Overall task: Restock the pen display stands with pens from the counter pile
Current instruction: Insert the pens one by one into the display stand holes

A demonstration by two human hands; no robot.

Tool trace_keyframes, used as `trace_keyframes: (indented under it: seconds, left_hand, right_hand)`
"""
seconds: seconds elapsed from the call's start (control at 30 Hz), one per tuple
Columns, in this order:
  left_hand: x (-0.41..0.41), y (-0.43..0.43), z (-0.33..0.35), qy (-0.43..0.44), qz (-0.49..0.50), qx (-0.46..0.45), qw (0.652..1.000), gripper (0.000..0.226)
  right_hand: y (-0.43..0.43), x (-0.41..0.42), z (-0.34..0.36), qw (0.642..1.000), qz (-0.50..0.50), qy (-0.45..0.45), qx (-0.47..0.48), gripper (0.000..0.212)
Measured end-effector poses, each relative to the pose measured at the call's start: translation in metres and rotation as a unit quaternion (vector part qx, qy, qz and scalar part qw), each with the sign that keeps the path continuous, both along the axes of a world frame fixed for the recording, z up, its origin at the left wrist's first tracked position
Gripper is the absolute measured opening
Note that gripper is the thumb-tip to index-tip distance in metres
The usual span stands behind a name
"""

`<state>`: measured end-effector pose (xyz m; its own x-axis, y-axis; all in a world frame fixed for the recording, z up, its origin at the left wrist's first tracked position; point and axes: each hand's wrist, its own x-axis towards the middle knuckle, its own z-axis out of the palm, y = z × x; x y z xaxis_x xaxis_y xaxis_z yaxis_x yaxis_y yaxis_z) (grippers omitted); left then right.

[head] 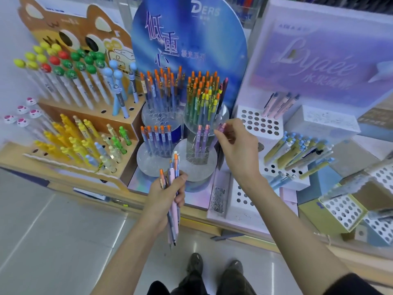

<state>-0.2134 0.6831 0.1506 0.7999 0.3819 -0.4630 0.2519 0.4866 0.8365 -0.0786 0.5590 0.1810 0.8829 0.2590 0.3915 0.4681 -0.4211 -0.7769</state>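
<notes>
Head view: left hand (168, 194) is out over the tabletop's (200, 222) front edge, fingers (180, 198) clamped round a bundle of pens (173, 167), orange caps up, tips hanging below the fist. Right hand (238, 145) is higher and to the right, fingertips (221, 135) pinching a pink-purple pen (221, 127) near its top, just beside the front-right clear stand (197, 167), which carries a few purple pens. Front-left stand (152, 160) has a row of orange-capped blue pens. Both rear stands are packed. All four sit on the blue DERS display (189, 39), mid tabletop.
</notes>
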Motion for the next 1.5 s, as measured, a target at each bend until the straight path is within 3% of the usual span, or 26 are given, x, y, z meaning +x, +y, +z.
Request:
trace_keyframes:
  seconds: [0.37, 0.53, 0.73, 1.1, 1.27, 1.37, 1.43, 1.5]
  left_hand:
    - [0.007, -0.002, 0.011, -0.015, -0.012, -0.033, 0.999, 0.011]
    - [0.006, -0.002, 0.016, -0.033, -0.007, -0.081, 0.996, 0.023]
    - [0.008, -0.008, 0.018, -0.060, -0.008, -0.073, 0.995, 0.020]
    - [0.011, -0.018, 0.027, -0.081, 0.029, -0.046, 0.995, 0.030]
    - [0.019, -0.013, 0.031, -0.083, 0.014, -0.053, 0.995, 0.028]
    - [0.023, -0.002, 0.030, -0.066, -0.013, -0.042, 0.997, 0.022]
    - [0.026, 0.004, 0.028, -0.049, -0.038, -0.028, 0.998, 0.020]
    - [0.027, 0.012, 0.026, -0.027, -0.069, -0.018, 0.997, 0.016]
  right_hand:
    - [-0.013, -0.011, -0.012, 0.999, 0.004, -0.038, -0.009, 0.013]
    - [-0.009, -0.001, -0.013, 1.000, 0.000, 0.007, -0.018, 0.014]
    - [0.007, 0.023, -0.009, 0.983, 0.076, 0.042, -0.159, 0.023]
    - [0.008, 0.034, -0.011, 0.976, 0.107, 0.081, -0.172, 0.016]
    - [0.001, 0.022, 0.001, 0.981, 0.080, 0.112, -0.138, 0.033]
    - [-0.002, -0.006, 0.013, 0.996, 0.027, 0.076, -0.031, 0.021]
    - [0.005, -0.022, 0.019, 0.982, 0.064, 0.177, 0.019, 0.011]
    - [0.019, -0.031, 0.023, 0.928, 0.117, 0.346, 0.076, 0.010]
